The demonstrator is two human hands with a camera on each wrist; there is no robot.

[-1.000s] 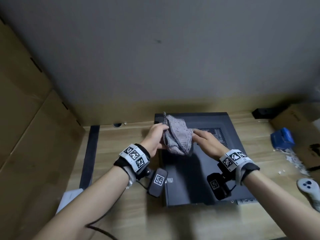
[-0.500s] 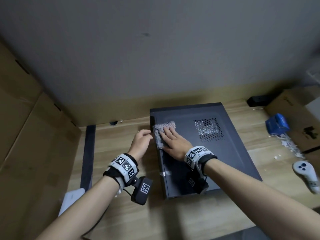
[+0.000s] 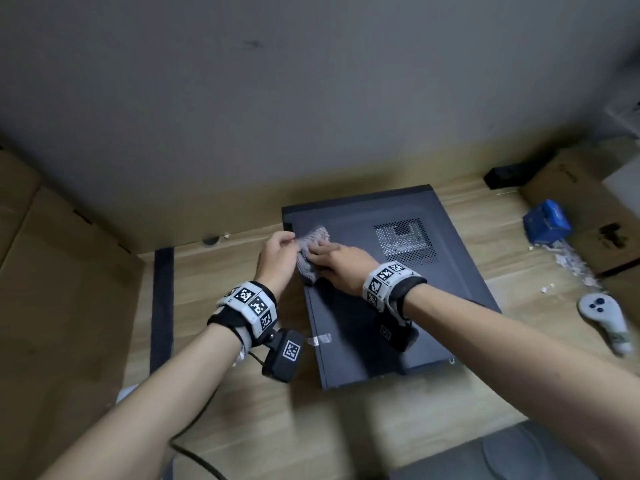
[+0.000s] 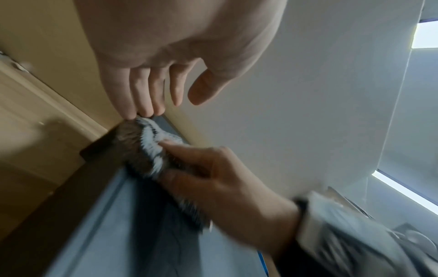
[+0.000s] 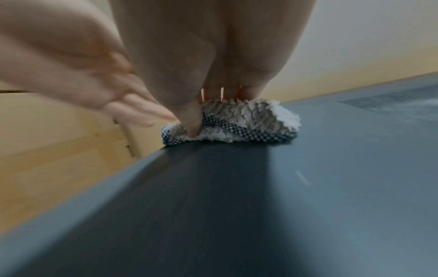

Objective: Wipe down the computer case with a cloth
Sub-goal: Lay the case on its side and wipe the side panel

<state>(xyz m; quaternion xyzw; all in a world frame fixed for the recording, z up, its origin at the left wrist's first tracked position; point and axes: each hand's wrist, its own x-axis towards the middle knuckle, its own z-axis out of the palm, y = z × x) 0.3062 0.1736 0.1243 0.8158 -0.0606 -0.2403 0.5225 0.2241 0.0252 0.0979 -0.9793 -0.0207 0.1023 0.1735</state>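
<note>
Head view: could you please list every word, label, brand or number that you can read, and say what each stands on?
No word or number can be read.
Brown cardboard box: dark print, too blurred.
Blue box: markings too blurred.
Pale sticker on the black computer case: too small.
Wristbands: black-and-white square patterns, no letters legible.

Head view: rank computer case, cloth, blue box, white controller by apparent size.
1. computer case, by far.
2. white controller and blue box: too alike to rank.
3. cloth, smallest as seen, though the right hand covers part.
</note>
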